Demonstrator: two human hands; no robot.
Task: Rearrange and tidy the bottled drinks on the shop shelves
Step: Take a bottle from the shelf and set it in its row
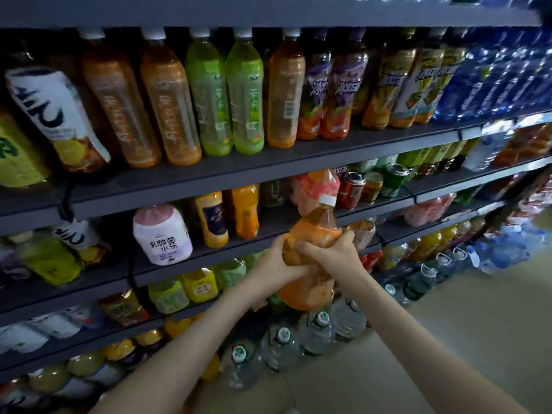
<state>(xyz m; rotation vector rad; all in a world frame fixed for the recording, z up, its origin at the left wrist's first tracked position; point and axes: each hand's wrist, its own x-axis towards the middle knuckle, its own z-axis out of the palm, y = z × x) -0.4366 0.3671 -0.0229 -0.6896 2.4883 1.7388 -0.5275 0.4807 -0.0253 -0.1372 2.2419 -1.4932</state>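
A large orange tea bottle point(316, 234) with a white cap is held in the air in front of the middle shelf point(268, 222). My left hand point(276, 262) grips its left side and my right hand point(334, 252) grips its right side around the middle. The bottle leans slightly, cap up and to the right. On the upper shelf point(239, 165) stands a row of tall bottles: orange tea bottles point(167, 106), green bottles point(227, 97), one more orange bottle point(285, 91) and purple-labelled bottles point(337, 88).
A white-and-pink bottle point(162, 234) and orange juice bottles point(245, 215) stand on the middle shelf, with cans point(370, 186) further right. Large water jugs point(280, 348) line the floor below. Blue water packs point(493, 76) fill the upper right.
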